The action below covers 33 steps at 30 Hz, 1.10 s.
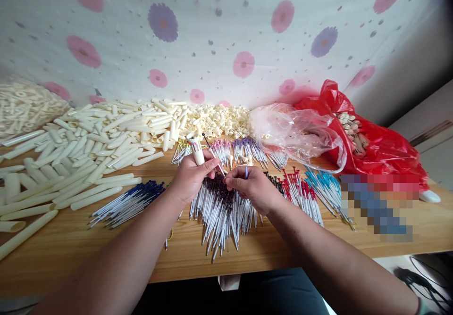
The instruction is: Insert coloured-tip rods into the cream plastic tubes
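Observation:
My left hand (191,176) is closed around a cream pen barrel (196,149) held upright, and its fingers also pinch a thin refill (214,157). My right hand (253,185) is closed in a pinch on a thin refill with a blue tip (246,172), just right of the left hand. Both hands hover over a heap of dark-tipped refills (221,211) on the wooden table (106,249).
Cream barrels (88,159) cover the table's left. Blue refills (127,204), purple refills (240,147), red refills (300,190) and cyan refills (327,187) lie in separate heaps. Small cream springs (219,119), a clear bag (297,131) and a red bag (375,140) sit behind.

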Motion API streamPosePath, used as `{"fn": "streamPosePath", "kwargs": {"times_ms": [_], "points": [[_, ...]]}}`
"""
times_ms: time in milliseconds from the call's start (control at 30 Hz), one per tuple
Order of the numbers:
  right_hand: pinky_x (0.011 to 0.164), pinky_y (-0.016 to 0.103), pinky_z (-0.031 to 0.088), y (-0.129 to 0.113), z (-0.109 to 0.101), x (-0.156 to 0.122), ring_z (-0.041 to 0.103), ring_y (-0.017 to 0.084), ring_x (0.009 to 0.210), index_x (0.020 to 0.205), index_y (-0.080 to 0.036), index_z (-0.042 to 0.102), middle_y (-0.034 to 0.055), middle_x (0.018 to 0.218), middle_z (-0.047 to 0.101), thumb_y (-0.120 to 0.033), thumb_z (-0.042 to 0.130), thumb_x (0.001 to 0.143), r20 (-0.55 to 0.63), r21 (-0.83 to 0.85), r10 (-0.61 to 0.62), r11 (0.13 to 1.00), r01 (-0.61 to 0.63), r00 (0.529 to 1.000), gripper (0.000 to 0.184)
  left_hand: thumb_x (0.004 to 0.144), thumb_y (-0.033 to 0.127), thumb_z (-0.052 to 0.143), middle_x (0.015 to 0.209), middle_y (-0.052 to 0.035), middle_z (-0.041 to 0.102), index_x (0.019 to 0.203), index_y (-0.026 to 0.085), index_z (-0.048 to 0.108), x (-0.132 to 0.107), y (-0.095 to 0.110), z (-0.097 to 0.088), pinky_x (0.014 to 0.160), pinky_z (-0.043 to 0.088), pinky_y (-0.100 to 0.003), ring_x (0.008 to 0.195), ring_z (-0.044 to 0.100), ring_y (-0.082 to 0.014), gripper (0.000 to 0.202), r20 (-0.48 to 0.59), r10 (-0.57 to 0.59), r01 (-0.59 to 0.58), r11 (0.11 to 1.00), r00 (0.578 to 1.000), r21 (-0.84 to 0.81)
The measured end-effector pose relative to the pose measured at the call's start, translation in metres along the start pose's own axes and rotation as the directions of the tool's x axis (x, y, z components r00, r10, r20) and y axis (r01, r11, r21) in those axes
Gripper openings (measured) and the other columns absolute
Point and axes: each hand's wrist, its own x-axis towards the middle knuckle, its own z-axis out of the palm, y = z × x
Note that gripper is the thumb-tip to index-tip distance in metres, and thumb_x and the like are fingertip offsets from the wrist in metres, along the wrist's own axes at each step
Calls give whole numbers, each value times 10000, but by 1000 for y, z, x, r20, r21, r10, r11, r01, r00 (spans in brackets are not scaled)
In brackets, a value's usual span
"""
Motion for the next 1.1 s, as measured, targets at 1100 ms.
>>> {"fn": "streamPosePath", "kwargs": {"times_ms": [1100], "points": [[602,266,431,1,-14,10,546,101,607,795,-187,667,-3,696,641,-298,693,727,-73,-91,-379,924,372,923,134,646,337,761,542,6,583,694,153,617,-9,-3,10,396,261,-187,409,389,-51,239,113,-153,142,985,982,94]]}}
